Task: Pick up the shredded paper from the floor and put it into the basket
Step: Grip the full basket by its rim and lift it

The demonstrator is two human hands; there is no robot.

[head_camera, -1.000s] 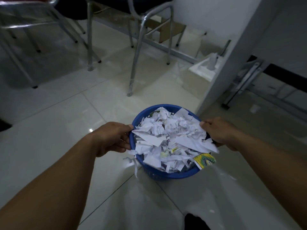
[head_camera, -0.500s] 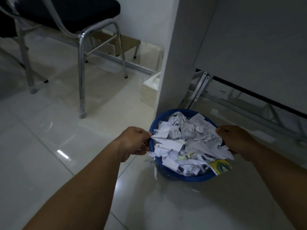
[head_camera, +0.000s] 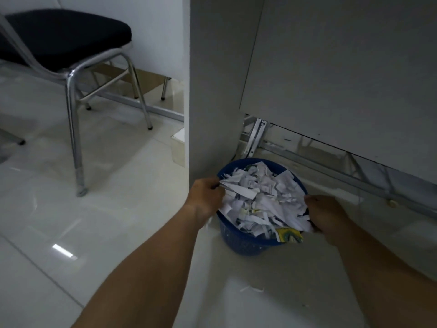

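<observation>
My left hand (head_camera: 205,197) and right hand (head_camera: 324,215) clasp the basket (head_camera: 243,245) rim, shredded paper (head_camera: 260,197) heaped between them. I should hold it level.

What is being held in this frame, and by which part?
The blue basket, heaped with shredded paper, is held by its rim: the left hand grips the left edge, the right hand the right edge.
</observation>
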